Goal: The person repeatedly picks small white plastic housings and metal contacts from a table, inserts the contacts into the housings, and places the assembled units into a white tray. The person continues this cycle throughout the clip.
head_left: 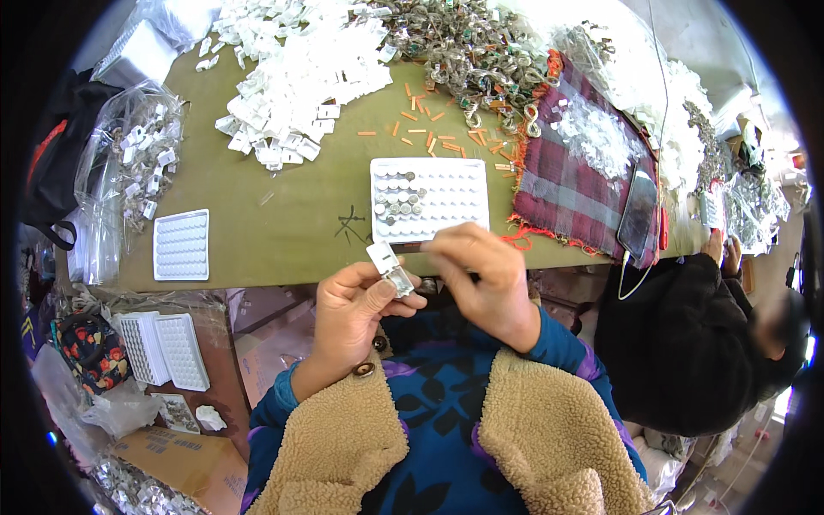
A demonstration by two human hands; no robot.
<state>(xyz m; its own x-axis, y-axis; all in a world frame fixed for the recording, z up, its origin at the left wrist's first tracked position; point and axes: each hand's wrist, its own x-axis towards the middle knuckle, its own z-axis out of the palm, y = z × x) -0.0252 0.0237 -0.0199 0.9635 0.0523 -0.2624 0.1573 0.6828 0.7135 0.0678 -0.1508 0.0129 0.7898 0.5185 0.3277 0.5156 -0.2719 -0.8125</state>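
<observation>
My left hand (354,311) is closed on a small white plastic case (386,261), pinched between thumb and fingers. A clear, shiny piece (401,281) shows at the case's lower end. Just to the right, my right hand (485,279) hovers at the near edge of a white tray (475,193), its fingers bent toward the case. Those fingertips are blurred, and whether anything is between them cannot be made out. Rows of round wells fill the tray; several silvery button cells (405,208) lie in its left half.
Beyond the tray lie scattered orange strips (446,144), heaped white plastic cases (300,81) and a pile of metal clasps (463,51). A second white tray (181,245) sits at left. A plaid cloth (566,189) and a phone (636,215) lie right; another person (687,343) sits beyond.
</observation>
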